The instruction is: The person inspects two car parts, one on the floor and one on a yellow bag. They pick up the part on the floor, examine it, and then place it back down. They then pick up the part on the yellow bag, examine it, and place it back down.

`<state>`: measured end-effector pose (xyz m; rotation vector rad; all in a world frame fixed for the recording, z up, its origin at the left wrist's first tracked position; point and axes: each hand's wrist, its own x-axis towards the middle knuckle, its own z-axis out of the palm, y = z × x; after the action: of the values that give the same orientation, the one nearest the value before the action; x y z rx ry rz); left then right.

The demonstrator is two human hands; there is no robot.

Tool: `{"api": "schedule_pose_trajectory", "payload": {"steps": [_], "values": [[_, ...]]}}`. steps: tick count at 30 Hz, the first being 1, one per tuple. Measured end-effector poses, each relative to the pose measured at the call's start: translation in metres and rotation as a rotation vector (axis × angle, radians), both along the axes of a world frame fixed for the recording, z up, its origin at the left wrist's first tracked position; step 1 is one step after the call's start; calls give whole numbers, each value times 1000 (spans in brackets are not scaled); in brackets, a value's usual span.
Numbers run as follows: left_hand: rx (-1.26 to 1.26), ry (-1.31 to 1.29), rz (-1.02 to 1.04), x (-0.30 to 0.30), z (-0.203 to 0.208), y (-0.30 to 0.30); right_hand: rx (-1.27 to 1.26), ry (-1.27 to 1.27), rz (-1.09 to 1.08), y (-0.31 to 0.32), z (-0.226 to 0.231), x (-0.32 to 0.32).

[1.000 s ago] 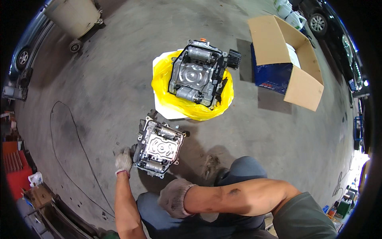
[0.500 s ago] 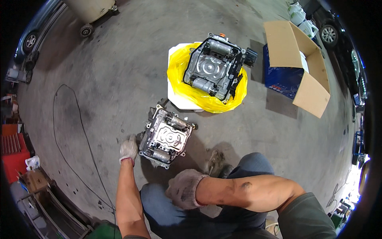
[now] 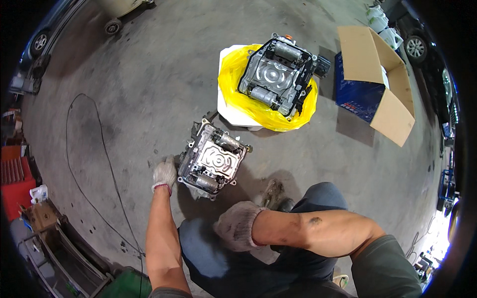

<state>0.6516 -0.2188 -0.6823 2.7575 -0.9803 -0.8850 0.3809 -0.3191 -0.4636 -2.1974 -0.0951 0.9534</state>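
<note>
My left hand point(image 3: 165, 173), in a whitish knit glove, is at the left edge of a metal transmission valve body point(image 3: 218, 159). Its fingers close round that edge and are partly hidden there. This unit has a silver stamped plate, two cylinders and a dark frame. My right hand point(image 3: 239, 226), in a dirtier grey glove, hangs bent over my thigh below the unit. Its fingers are turned under and out of sight. Farther off, a second, similar valve body point(image 3: 273, 74) lies on yellow plastic sheeting point(image 3: 231, 79) over a white support point(image 3: 224, 102).
To the right stands an open cardboard box point(image 3: 358, 54) with blue sides. A thin black cable point(image 3: 103, 149) loops over the concrete floor at left. Wheeled equipment point(image 3: 113, 26) stands at the far left, and a grey cart point(image 3: 54, 258) at the lower left. My shoe point(image 3: 272, 192) is beside the nearer unit.
The whole view has shifted, so most things appear slightly farther up and right. Both hands keep nearly the same place relative to the nearer valve body.
</note>
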Motion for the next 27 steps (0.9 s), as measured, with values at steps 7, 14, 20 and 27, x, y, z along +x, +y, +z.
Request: {"api": "schedule_pose_trajectory", "payload": {"steps": [7, 14, 20, 27], "values": [[-8, -24, -54, -2, 8, -4, 14, 17, 69, -1, 10, 3], [-13, -13, 20, 4, -8, 2, 69, 121, 127, 1, 13, 2], [-14, -43, -7, 4, 0, 2, 70, 66, 119, 5, 10, -5], [-23, 80, 159, 2, 1, -4, 93, 105, 159, 4, 12, -4]]}}
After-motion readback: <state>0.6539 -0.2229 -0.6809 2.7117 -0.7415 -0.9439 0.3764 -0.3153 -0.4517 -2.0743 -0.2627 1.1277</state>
